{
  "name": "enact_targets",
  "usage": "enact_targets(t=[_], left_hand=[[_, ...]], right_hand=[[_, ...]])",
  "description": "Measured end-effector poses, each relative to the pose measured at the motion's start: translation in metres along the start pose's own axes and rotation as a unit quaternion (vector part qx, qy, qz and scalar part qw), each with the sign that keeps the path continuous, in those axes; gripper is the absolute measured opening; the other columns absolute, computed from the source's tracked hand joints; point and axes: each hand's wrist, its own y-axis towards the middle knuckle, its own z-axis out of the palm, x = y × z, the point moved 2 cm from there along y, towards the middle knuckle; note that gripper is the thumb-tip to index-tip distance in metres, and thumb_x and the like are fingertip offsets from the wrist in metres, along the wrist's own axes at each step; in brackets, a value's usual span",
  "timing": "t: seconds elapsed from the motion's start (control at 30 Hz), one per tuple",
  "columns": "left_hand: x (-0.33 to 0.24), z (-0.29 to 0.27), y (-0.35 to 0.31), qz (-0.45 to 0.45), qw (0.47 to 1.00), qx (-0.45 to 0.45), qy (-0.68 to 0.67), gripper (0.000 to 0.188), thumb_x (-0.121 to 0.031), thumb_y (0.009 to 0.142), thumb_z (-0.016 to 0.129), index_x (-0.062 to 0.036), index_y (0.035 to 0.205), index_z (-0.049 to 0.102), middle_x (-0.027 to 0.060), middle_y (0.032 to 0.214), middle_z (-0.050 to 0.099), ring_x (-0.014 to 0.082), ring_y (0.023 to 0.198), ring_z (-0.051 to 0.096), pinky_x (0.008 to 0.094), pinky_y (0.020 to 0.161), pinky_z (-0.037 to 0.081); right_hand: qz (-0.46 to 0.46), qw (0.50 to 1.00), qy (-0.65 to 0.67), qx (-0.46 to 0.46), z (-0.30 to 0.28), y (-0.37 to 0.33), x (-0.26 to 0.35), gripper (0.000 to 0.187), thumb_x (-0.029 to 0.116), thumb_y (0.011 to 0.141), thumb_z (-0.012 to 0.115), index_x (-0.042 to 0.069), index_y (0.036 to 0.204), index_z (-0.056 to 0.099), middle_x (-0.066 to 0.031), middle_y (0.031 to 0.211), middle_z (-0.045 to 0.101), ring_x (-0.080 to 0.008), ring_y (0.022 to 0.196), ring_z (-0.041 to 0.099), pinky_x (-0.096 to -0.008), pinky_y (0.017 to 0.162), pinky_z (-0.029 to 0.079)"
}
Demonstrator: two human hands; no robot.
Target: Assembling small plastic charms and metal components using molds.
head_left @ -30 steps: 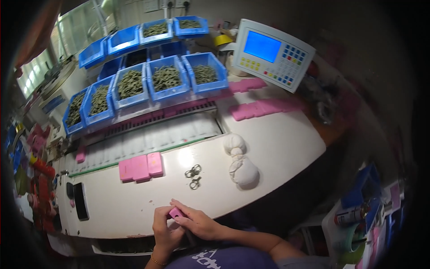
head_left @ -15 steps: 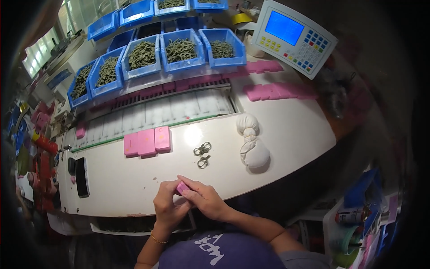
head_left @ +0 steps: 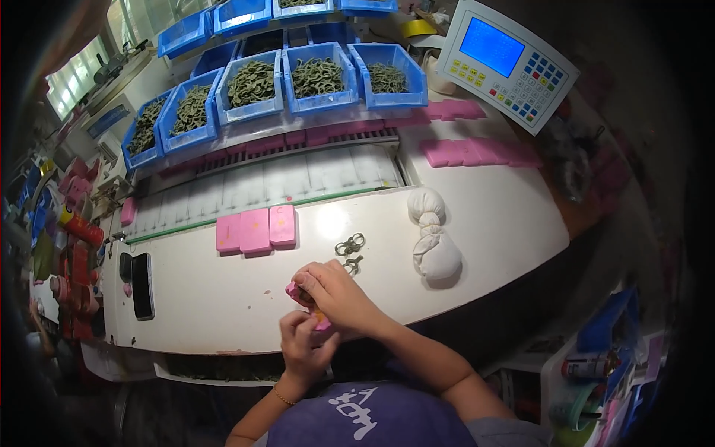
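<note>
1. Pink block sits between both hands, over the near edge of the white table, just near of the metal clips.
2. Right hand is curled over the block from the far side, fingers closed around it.
3. Left hand pinches the block from the near side; how wide its fingers are I cannot tell.
4. Step in hand seems to be working on this one block, perhaps fitting or checking it.
5. Next move likely needs a steady pinch and a free place, maybe beside the three pink blocks to the far left.
6. Blue bins with green parts stand far off, and a white cloth bag lies right.
</note>
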Motion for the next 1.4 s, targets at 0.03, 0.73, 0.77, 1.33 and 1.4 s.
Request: enact_targets(t=[0.03,0.73,0.77,1.33,1.4], left_hand=[[-0.003,-0.002,0.001,-0.006,0.999,0.03,-0.023,0.04,-0.009,0.073,0.082,-0.0019,0.101,0.055,0.0157,0.102,0.051,0.0247,0.091,0.057,0.0353,0.079,0.049],[0.004,-0.014,0.05,-0.104,0.985,0.135,-0.035,0.032,-0.024,0.1,0.053,-0.0023,0.076,0.052,0.0163,0.065,0.05,0.0359,0.056,0.052,0.0428,0.053,0.04],[0.002,-0.01,0.05,-0.102,0.984,0.139,-0.038,0.032,-0.024,0.1,0.053,-0.0023,0.076,0.052,0.0163,0.065,0.05,0.0359,0.056,0.052,0.0428,0.053,0.04],[-0.004,0.004,0.053,0.02,0.995,0.096,0.019,0.024,-0.014,0.097,0.053,-0.002,0.076,0.052,0.011,0.062,0.046,0.0292,0.057,0.049,0.041,0.055,0.038],[0.015,-0.003,0.048,-0.201,0.965,0.118,-0.117,0.023,-0.014,0.099,0.053,0.0015,0.082,0.057,0.0105,0.065,0.054,0.0233,0.057,0.053,0.037,0.054,0.043]], right_hand=[[0.016,1.0,-0.007,0.013,-0.001,0.005,0.0,0.029,0.028,0.098,0.049,0.009,0.108,0.067,-0.009,0.102,0.066,-0.0325,0.094,0.052,-0.043,0.089,0.041],[-0.108,0.98,-0.146,-0.079,-0.017,-0.061,0.009,0.029,0.009,0.088,0.064,0.0,0.115,0.055,-0.014,0.098,0.06,-0.0298,0.088,0.062,-0.0383,0.075,0.053],[-0.09,0.984,-0.118,-0.096,-0.018,-0.063,0.009,0.027,0.007,0.089,0.063,-0.001,0.115,0.055,-0.0146,0.1,0.061,-0.031,0.09,0.064,-0.0391,0.076,0.054],[-0.003,0.979,0.027,-0.202,-0.028,-0.09,-0.017,0.014,0.004,0.09,0.067,-0.001,0.102,0.064,-0.0127,0.089,0.067,-0.023,0.074,0.068,-0.0327,0.063,0.055],[0.049,0.973,0.085,-0.211,-0.025,-0.085,-0.022,0.013,0.005,0.091,0.067,-0.001,0.102,0.064,-0.0126,0.088,0.067,-0.0199,0.074,0.068,-0.0315,0.062,0.054]])
